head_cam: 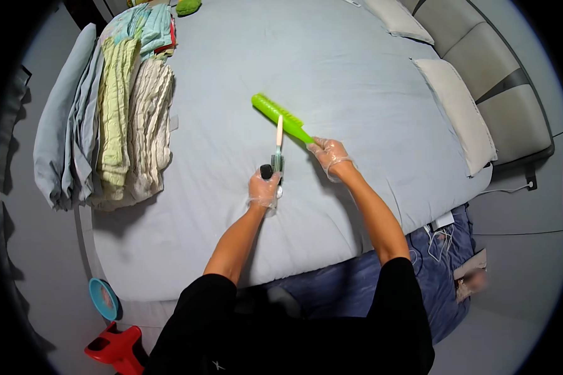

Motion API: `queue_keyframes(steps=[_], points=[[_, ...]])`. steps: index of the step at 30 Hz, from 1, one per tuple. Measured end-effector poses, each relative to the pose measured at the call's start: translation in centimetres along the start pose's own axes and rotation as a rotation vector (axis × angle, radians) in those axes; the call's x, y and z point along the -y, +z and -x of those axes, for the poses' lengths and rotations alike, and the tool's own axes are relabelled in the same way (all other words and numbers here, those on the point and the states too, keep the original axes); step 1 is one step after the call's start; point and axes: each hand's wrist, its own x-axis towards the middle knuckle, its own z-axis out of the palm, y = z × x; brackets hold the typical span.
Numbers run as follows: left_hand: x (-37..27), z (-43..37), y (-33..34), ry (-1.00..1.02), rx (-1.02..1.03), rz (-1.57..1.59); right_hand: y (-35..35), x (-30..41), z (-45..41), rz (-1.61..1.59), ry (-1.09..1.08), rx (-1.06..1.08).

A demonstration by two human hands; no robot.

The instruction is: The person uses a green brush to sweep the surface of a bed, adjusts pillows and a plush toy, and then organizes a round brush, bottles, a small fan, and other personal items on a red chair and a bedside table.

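Note:
Clear plastic gloves cover both hands. My right hand (329, 155) grips the handle of a lime-green bed brush (277, 114), its bristles facing away from me, over the bed. Lower and to the left, my left hand (262, 188) holds a hairbrush (279, 152) with a pale handle pointing away from me and dark bristles near the fingers. A black rounded handle end (266, 171) also sticks up from that fist; the rest of it is hidden. The tip of the pale handle overlaps the green brush in view; whether they touch, I cannot tell. Beneath lies a light blue-grey bedsheet (216, 140).
Folded quilts (117, 108) line the bed's left side. At the right are pillows (455, 112) against a padded headboard (516, 108). A blue basin (104, 299) and a red plastic stool (117, 347) stand lower left. White cables (438, 241) lie on dark blue bedding (436, 290).

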Motion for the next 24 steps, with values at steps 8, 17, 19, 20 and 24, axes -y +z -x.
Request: queue_keyframes(steps=[8,17,19,20,24], points=[[-6.4,7.1,-5.0,-0.260,0.117,0.532,-7.2,-6.3,4.4,0.047,0.082,-0.378],[-7.0,10.5,-17.2,0.012,0.119,0.205,-3.5,-7.2,-0.7,0.235,0.073,-0.456],[-5.9,10.4,-19.4,0.039,0.076,0.176,3.0,1.0,2.2,0.037,0.050,-0.224],[-6.2,10.4,-19.8,0.043,0.083,0.188,4.9,1.1,3.4,0.097,-0.042,-0.121],[-4.6,10.7,-24.1,-0.035,-0.001,0.172,7.3,6.8,9.7,0.200,-0.163,-0.016]])
